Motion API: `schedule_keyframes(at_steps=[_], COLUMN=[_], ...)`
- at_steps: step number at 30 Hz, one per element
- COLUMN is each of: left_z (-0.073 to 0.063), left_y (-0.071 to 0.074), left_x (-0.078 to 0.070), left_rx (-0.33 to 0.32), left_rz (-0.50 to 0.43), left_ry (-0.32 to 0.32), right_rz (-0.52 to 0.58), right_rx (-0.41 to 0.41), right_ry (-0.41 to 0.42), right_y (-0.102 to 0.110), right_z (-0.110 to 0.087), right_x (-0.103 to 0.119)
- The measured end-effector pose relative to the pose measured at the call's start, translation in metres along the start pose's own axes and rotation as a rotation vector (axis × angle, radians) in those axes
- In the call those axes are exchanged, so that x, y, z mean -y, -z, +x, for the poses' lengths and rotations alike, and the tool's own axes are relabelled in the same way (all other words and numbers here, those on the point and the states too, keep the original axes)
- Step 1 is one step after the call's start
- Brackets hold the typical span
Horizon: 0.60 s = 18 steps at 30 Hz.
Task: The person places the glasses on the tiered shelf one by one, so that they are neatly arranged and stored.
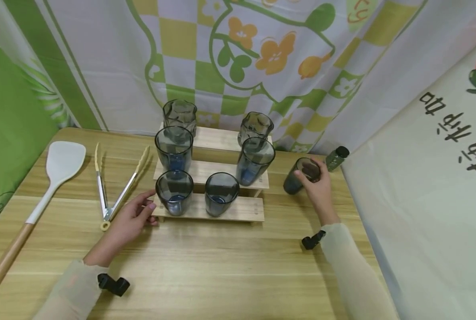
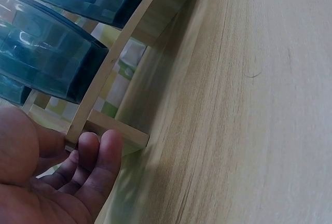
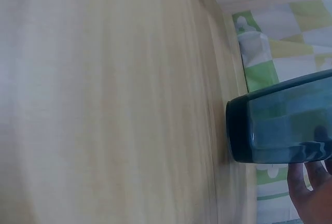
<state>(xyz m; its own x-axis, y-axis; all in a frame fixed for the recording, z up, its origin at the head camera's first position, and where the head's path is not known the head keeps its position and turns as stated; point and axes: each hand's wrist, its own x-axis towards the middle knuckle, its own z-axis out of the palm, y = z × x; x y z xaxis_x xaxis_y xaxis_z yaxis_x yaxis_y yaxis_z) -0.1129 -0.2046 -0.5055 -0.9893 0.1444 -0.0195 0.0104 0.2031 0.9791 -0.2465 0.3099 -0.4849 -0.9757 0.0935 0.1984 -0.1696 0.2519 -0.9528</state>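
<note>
My right hand [image 1: 321, 192] grips a dark blue-grey drinking glass [image 1: 292, 183] near its rim, thumb on one side and fingers on the other. In the right wrist view the glass [image 3: 285, 123] has its thick base close to the tabletop. At the left end of a three-step wooden rack [image 1: 243, 208], my left hand [image 1: 130, 220] pinches the lowest shelf. The left wrist view shows the thumb and curled fingers around that shelf's end [image 2: 85, 115]. Two glasses stand on each step, including a front left glass [image 1: 175, 193] and a front right glass [image 1: 221, 194].
Tongs [image 1: 118, 198] with tan tips lie spread left of the rack. Farther left lies a white spatula [image 1: 64, 162] with a wooden handle. A small dark bottle [image 1: 335, 160] with a black cap stands behind my right hand. A patterned curtain [image 1: 258, 58] hangs behind the table.
</note>
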Motion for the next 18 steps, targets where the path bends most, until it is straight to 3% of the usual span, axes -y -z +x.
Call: schedule_keyframes(at_steps=[7, 12, 18], left_z=[0.0, 0.0, -0.001], left_y=[0.0, 0.0, -0.001], left_x=[0.002, 0.003, 0.0], left_rx=[-0.004, -0.003, -0.007], left_rz=[-0.02, -0.014, -0.013], left_ry=[-0.001, 0.0, 0.001], right_rz=[0.043, 0.089, 0.0], right_rx=[0.011, 0.055, 0.13], right_ry=[0.059, 0.126, 0.155], right_y=[-0.005, -0.013, -0.023], right_z=[-0.019, -0.037, -0.059], right_x=[0.011, 0.034, 0.069])
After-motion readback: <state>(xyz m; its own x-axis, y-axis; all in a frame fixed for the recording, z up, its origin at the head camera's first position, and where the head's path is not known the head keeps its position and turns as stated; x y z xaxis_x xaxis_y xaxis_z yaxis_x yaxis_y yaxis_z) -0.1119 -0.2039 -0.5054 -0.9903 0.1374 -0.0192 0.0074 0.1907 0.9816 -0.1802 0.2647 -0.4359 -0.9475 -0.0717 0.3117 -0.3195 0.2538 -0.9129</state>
